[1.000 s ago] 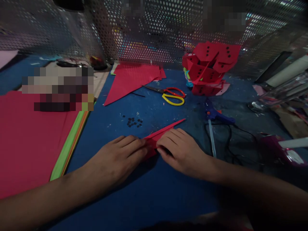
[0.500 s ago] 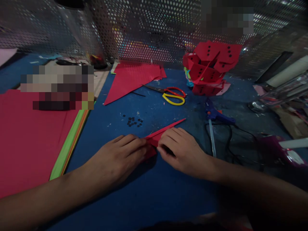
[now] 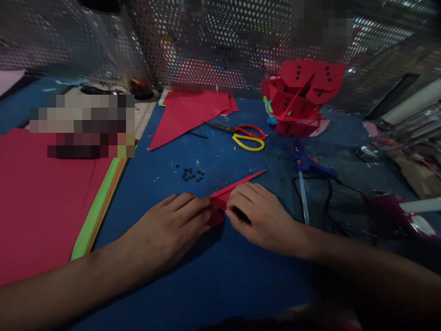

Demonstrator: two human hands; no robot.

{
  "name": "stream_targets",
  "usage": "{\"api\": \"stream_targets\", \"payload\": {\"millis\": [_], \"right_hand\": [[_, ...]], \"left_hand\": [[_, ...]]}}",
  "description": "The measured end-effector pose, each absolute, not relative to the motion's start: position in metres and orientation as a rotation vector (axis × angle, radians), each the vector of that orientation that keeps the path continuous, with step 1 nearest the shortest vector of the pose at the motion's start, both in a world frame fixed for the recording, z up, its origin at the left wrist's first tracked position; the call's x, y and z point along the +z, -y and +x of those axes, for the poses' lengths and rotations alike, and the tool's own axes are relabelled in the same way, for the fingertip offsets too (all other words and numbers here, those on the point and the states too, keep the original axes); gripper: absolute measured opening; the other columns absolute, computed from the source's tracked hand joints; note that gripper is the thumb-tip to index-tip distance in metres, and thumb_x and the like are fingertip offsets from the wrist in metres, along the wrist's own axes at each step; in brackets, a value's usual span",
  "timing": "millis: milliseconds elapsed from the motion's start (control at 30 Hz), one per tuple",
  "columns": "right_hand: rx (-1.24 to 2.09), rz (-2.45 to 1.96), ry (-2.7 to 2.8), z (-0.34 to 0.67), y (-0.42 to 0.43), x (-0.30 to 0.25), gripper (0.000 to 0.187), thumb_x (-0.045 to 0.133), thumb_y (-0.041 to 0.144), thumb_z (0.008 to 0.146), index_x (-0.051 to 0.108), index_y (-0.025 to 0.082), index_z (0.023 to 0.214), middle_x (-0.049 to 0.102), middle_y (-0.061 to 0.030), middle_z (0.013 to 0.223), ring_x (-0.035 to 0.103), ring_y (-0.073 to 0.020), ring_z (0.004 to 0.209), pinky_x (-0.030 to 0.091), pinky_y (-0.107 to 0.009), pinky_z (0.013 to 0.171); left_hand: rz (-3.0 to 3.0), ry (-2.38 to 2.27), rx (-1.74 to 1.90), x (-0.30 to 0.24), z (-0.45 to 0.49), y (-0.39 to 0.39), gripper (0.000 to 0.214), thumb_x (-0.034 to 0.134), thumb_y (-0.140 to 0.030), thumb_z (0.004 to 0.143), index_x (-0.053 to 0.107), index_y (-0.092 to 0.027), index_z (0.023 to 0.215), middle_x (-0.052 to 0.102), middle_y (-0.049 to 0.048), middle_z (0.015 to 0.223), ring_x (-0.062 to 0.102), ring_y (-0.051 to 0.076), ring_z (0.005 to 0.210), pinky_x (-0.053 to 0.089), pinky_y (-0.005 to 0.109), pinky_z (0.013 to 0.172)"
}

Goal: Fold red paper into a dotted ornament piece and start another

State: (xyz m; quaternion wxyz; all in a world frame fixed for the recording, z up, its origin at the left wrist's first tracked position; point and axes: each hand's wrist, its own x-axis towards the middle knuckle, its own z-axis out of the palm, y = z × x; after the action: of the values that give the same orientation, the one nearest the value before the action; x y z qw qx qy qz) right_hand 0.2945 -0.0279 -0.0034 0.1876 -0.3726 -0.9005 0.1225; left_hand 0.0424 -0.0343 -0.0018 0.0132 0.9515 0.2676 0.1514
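A narrow folded piece of red paper [image 3: 237, 185] lies on the blue table [image 3: 206, 276], its point aimed up and to the right. My left hand [image 3: 168, 227] rests flat on its lower left end, fingers stretched out and pressing down. My right hand [image 3: 262, 216] covers the middle of the paper, fingers curled and pinching its fold. Most of the paper is hidden under both hands.
Red and yellow scissors [image 3: 246, 136] lie beyond the hands. A red paper triangle [image 3: 186, 115] and a pile of red folded pieces with black dots [image 3: 299, 99] sit at the back. A blue glue gun [image 3: 306, 165] with cable lies right. Stacked coloured sheets [image 3: 44, 202] lie left. Small black bits [image 3: 191, 174] dot the table.
My right hand's fingers have drawn in slightly on the fold. My left hand and the paper have stayed put.
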Motion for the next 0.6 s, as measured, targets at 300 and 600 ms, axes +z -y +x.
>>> {"api": "stream_targets", "payload": {"millis": [300,600], "right_hand": [[0.355,-1.052,2.533,0.2947,0.0269,-0.0029,0.013,0.051,0.021,0.101,0.061,0.017,0.094,0.065,-0.0070,0.096,0.057,-0.0202,0.092,0.045,-0.035,0.085],[0.367,-1.047,2.532,0.2949,0.0267,-0.0037,0.013,0.051,0.020,0.101,0.061,0.017,0.093,0.064,-0.0073,0.097,0.056,-0.0205,0.093,0.045,-0.036,0.086]], "left_hand": [[2.977,-0.818,0.531,-0.0047,0.0426,0.0350,0.022,0.048,-0.018,0.104,0.068,-0.012,0.112,0.071,0.0109,0.114,0.063,0.025,0.096,0.052,0.041,0.076],[2.956,-0.836,0.492,-0.0022,0.0448,0.0351,0.022,0.047,-0.016,0.103,0.068,-0.013,0.110,0.071,0.0114,0.115,0.062,0.025,0.096,0.051,0.040,0.080]]}}
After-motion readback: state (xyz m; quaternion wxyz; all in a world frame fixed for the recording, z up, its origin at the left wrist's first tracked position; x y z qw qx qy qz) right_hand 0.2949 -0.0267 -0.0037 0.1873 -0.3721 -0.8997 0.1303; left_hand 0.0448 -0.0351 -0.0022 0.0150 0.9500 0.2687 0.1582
